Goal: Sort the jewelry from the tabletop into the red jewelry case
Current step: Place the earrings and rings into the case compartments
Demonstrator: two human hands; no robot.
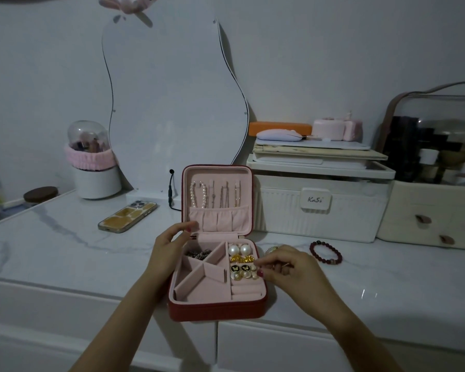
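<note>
The red jewelry case (215,311) lies open at the table's front edge, pink inside. Its upright lid (217,197) holds a pearl strand and several thin chains. Earrings (242,263) of pearl, gold and black fill the right-hand slots, and dark beads (198,254) lie in the back left compartment. My left hand (169,249) rests on the case's left rim by the hinge, fingers relaxed. My right hand (287,267) sits at the case's right rim, pinching a small gold piece over the earring rows. A dark red bead bracelet (326,252) lies on the table to the right.
A phone (128,216) lies face down at the back left. A wavy mirror (172,103) leans on the wall behind the case. White storage boxes (320,205) stacked with items stand at the back right, a pink-banded container (94,167) at the back left.
</note>
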